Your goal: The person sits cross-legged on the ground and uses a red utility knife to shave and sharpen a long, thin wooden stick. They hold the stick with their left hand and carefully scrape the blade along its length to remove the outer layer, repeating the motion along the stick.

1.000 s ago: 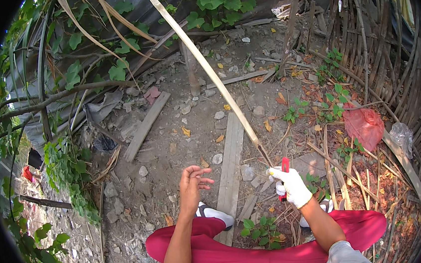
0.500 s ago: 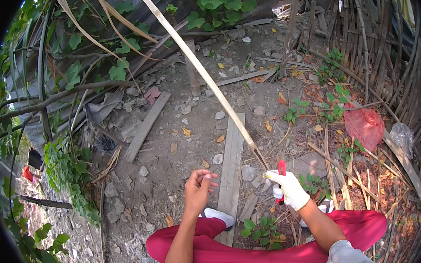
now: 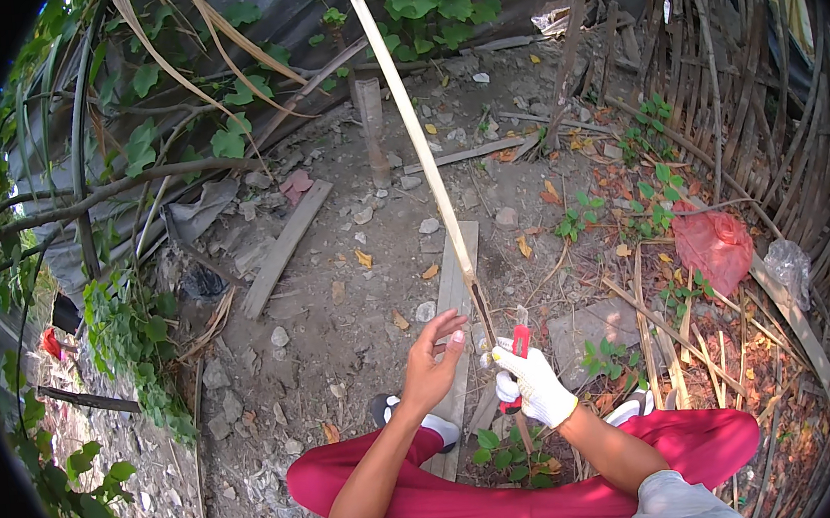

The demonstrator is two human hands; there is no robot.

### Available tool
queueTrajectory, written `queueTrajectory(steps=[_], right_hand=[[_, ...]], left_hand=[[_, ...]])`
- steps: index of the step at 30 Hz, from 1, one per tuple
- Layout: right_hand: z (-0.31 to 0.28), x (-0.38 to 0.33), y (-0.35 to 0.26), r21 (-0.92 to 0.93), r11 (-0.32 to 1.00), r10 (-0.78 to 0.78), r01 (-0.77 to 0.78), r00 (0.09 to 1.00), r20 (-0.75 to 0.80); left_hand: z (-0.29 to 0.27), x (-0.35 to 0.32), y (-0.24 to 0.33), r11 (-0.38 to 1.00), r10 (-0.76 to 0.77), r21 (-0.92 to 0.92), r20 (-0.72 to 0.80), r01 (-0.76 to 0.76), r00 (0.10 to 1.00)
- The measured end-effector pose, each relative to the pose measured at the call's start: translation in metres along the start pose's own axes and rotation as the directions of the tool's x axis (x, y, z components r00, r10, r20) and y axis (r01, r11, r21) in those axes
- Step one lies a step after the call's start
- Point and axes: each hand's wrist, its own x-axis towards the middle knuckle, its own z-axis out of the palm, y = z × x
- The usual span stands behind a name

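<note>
A long, pale strip of bamboo or wood point(image 3: 414, 131) slants from the far edge down to my hands, its near end dark brown. My right hand point(image 3: 545, 386), in a white glove, is closed around a red utility knife point(image 3: 521, 340) whose blade points away from me. The strip's dark end meets the gloved fingers; whether they pinch it is partly hidden. Bare and empty, my left hand point(image 3: 431, 366) is just left of that end, its fingers stretched and apart, not visibly touching the strip.
A grey plank point(image 3: 457, 285) lies below the strip, with another board point(image 3: 288, 250) farther left. A red plastic bag point(image 3: 713, 251) and thin wooden slats point(image 3: 673, 330) are at right, before a stick fence point(image 3: 716, 85). A short post point(image 3: 373, 134) stands at the back. Stones and plants dot the ground.
My right hand has moved left with the knife, and the strip has swung steeper, its far part shifting right. My left hand has come up and right toward the strip, its fingers spreading.
</note>
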Motion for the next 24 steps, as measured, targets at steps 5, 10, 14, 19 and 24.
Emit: queueTrajectory(steps=[5,10,14,19,24], right_hand=[[0.035,0.006,0.003,0.02,0.999,-0.042,0.041,0.999,0.017],[0.076,-0.007,-0.034,-0.055,0.969,-0.237,0.239,0.971,0.039],[0.06,-0.023,-0.069,-0.241,0.866,-0.449,0.439,0.893,0.013],[0.028,-0.041,-0.101,-0.241,0.787,-0.603,0.568,0.79,-0.108],[0.016,-0.049,-0.105,-0.236,0.77,-0.631,0.593,0.763,-0.14]], left_hand=[[0.012,0.039,0.023,0.986,0.063,-0.156,-0.021,-0.066,0.998],[0.013,0.087,0.093,0.982,0.065,-0.176,-0.059,-0.074,0.996],[-0.012,0.106,0.143,0.973,0.056,-0.224,-0.001,-0.055,0.998],[-0.024,0.111,0.197,0.982,0.052,-0.183,0.035,-0.045,0.998],[-0.027,0.113,0.222,0.979,0.093,-0.183,-0.017,-0.094,0.996]])
